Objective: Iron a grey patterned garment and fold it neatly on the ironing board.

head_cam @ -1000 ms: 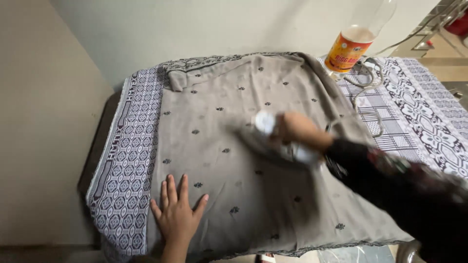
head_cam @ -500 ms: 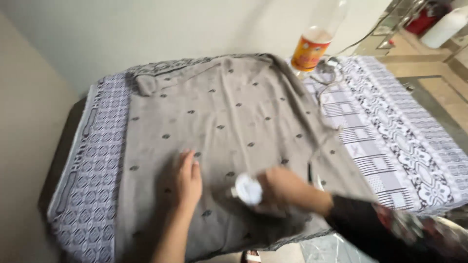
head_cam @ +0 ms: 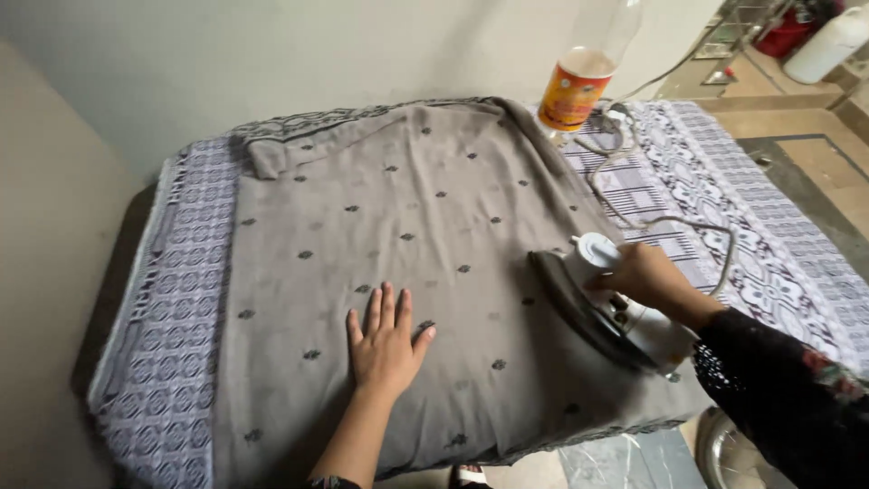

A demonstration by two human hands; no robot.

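A grey cloth [head_cam: 425, 226] with small dark embroidered motifs lies spread over a table. My left hand [head_cam: 385, 340] rests flat on it near the front edge, fingers apart, holding nothing. To the right, my right hand [head_cam: 647, 276] grips the handle of a white electric iron [head_cam: 602, 308]. The iron is tilted, its dark soleplate facing left, at the cloth's right edge. Its cord [head_cam: 665, 222] loops back across the table.
A white and black patterned sheet [head_cam: 769, 235] covers the table under the cloth. A clear plastic bottle [head_cam: 584, 77] with an orange label stands at the back by the wall. A tiled floor lies to the right. A metal vessel's rim [head_cam: 724, 453] shows at the lower right.
My right hand has carried the iron from the cloth's front middle to its right edge and tilted it up. My left hand has slid slightly right and spread flat.
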